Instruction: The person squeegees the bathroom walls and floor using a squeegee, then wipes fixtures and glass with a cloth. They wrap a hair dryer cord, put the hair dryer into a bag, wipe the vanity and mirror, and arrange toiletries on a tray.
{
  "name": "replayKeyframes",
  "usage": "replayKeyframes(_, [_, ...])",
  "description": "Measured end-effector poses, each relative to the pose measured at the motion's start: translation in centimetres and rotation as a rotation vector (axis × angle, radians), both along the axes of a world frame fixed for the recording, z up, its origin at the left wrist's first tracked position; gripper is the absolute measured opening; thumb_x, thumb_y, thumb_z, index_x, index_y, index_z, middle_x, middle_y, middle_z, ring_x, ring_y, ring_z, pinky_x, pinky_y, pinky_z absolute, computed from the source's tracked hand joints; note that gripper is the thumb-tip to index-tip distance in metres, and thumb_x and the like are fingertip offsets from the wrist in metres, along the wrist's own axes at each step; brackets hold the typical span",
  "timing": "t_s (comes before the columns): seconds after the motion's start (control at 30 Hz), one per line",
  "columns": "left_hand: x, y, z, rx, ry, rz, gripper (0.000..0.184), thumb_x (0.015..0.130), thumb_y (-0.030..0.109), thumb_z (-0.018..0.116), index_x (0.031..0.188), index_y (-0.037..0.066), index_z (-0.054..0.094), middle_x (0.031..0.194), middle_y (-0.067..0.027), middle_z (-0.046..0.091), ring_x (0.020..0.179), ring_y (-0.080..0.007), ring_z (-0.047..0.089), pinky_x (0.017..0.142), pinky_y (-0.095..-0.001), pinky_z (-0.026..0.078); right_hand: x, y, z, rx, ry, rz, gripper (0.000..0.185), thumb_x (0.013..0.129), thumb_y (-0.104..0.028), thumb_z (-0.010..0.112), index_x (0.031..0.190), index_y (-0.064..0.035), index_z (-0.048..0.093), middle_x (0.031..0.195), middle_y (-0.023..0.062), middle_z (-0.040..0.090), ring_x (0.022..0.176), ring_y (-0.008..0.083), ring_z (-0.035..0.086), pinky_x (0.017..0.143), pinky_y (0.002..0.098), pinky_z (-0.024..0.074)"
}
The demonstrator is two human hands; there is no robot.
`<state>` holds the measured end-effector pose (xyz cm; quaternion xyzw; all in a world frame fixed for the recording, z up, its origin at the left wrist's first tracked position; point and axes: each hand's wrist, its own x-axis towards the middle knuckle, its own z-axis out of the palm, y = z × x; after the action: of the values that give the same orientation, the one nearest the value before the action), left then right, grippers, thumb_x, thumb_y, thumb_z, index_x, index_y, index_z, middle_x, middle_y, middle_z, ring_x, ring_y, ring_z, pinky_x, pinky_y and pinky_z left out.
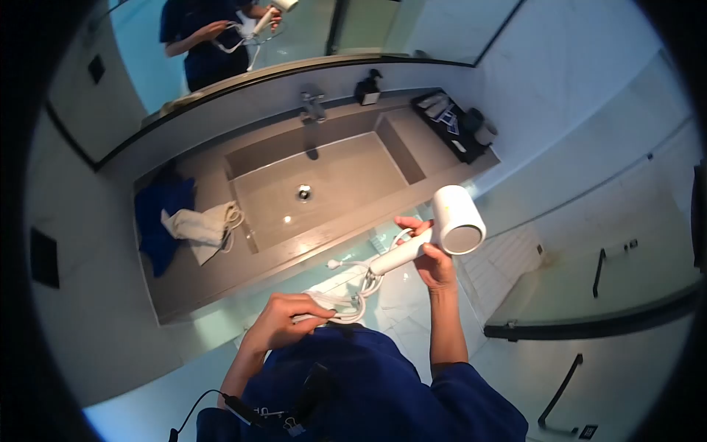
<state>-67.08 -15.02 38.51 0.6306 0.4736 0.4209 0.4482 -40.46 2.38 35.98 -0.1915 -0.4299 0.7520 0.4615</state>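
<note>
A white hair dryer [458,219] is held up in front of the counter's edge, its round head toward the right. My right hand [434,261] is wrapped around its handle just below the head. From the handle's lower end runs a white power cord [350,309], bundled in loops. My left hand [294,318] is closed on those loops, close to my body. The cord's plug [335,264] hangs loose beside the handle.
A grey counter [221,283] holds a wide sink [331,173] with a faucet [313,107]. On its left lie a blue cloth [158,228] and a whitish cloth bag [199,227]. A soap dispenser [368,88] and black tray [464,151] stand toward the right. Glass panels are at right.
</note>
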Motion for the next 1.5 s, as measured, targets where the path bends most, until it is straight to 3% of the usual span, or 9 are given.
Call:
replayKeyframes(0.1, [0.6,-0.2,-3.4,-0.049,0.047,0.069,0.020,0.070,-0.004,0.068,0.089,0.002,0.071,0.072,-0.0102,0.066,0.061,-0.0171,0.062,0.057,-0.0272,0.048,5.0,0.0,1.9,0.004,0.079,-0.095,0.038,0.076,-0.028,0.072,0.102,-0.0072,0.053,0.121,0.0236,0.051,0.115,0.0440,0.049,0.093,0.0550,0.0447])
replayKeyframes(0.37, [1.4,-0.6,-10.5,0.158,0.395,-0.090,0.016,0.069,-0.002,0.069,0.085,0.002,0.066,0.099,-0.0128,0.063,0.101,-0.0265,0.056,0.085,-0.0373,0.045,12.9,-1.8,3.8,-0.099,-0.038,-0.500,0.029,0.081,-0.034,0.057,0.091,-0.0089,0.048,0.075,0.0116,0.058,0.069,0.0238,0.058,0.065,0.0432,0.0512])
replayKeyframes(0.57, [7.3,4.7,-5.7,-0.258,-0.086,-0.444,0.085,0.078,0.029,0.072,0.143,0.004,0.024,0.144,-0.0212,0.030,0.134,-0.0307,0.029,0.108,-0.0366,0.027,1.9,0.2,1.4,-0.175,0.275,0.101,0.021,0.076,-0.020,0.057,0.091,-0.0123,0.044,0.065,0.0046,0.046,0.054,0.0157,0.038,0.048,0.0311,0.0350])
replayKeyframes(0.7, [9.8,2.4,-9.9,-0.526,-0.688,-0.496,0.036,0.099,0.029,0.040,0.106,-0.002,0.056,0.081,-0.0089,0.063,0.072,-0.0153,0.063,0.070,-0.0256,0.050,-9.6,-1.8,-1.9,-0.461,-0.092,0.436,0.032,0.076,-0.005,0.062,0.105,-0.0023,0.048,0.074,0.0122,0.056,0.043,0.0177,0.051,0.035,0.0303,0.0403])
replayKeyframes(0.97, [1.6,-5.2,-14.7,-0.429,-0.962,0.457,0.045,0.101,0.034,0.030,0.081,0.002,0.055,0.069,-0.0056,0.056,0.062,-0.0135,0.055,0.064,-0.0255,0.046,-31.1,-6.3,-11.9,-0.548,-0.469,1.060,0.021,0.087,-0.024,0.060,0.096,-0.0052,0.054,0.066,0.0074,0.056,0.044,0.0168,0.051,0.039,0.0286,0.0429])
replayKeyframes(1.2, [0.6,-5.2,-20.7,-0.579,-0.908,0.519,0.054,0.099,0.043,0.035,0.069,0.004,0.056,0.069,-0.0081,0.060,0.065,-0.0173,0.058,0.069,-0.0306,0.047,-43.3,-6.2,-14.8,-0.383,-0.552,0.800,0.025,0.089,-0.028,0.058,0.099,-0.0046,0.053,0.075,0.0106,0.060,0.060,0.0192,0.059,0.050,0.0303,0.0512])
replayKeyframes(1.3, [0.8,-4.9,-21.8,-0.655,-0.990,0.417,0.055,0.097,0.049,0.035,0.059,0.010,0.042,0.050,-0.0010,0.041,0.044,-0.0151,0.041,0.052,-0.0292,0.039,-39.6,-7.0,-13.0,0.593,-0.675,0.401,0.030,0.091,-0.023,0.057,0.111,-0.0010,0.051,0.091,0.0125,0.062,0.081,0.0200,0.062,0.071,0.0311,0.0523])
replayKeyframes(1.43, [0.4,-4.3,-16.5,-0.597,-1.360,0.387,0.053,0.097,0.048,0.036,0.057,0.015,0.028,0.049,0.0032,0.024,0.043,-0.0112,0.024,0.046,-0.0271,0.028,-24.7,-9.7,-12.0,-0.128,-0.407,0.236,0.045,0.096,-0.030,0.049,0.129,-0.0011,0.040,0.114,0.0122,0.054,0.100,0.0180,0.056,0.088,0.0291,0.0448])
replayKeyframes(1.5, [0.7,-3.4,-15.5,-0.724,-1.559,0.572,0.053,0.098,0.046,0.035,0.056,0.015,0.029,0.049,0.0030,0.024,0.043,-0.0110,0.024,0.046,-0.0268,0.027,-15.2,-13.2,-14.5,-0.332,-0.782,0.498,0.035,0.093,-0.031,0.053,0.111,-0.0006,0.053,0.087,0.0036,0.059,0.077,0.0109,0.056,0.069,0.0253,0.0456])
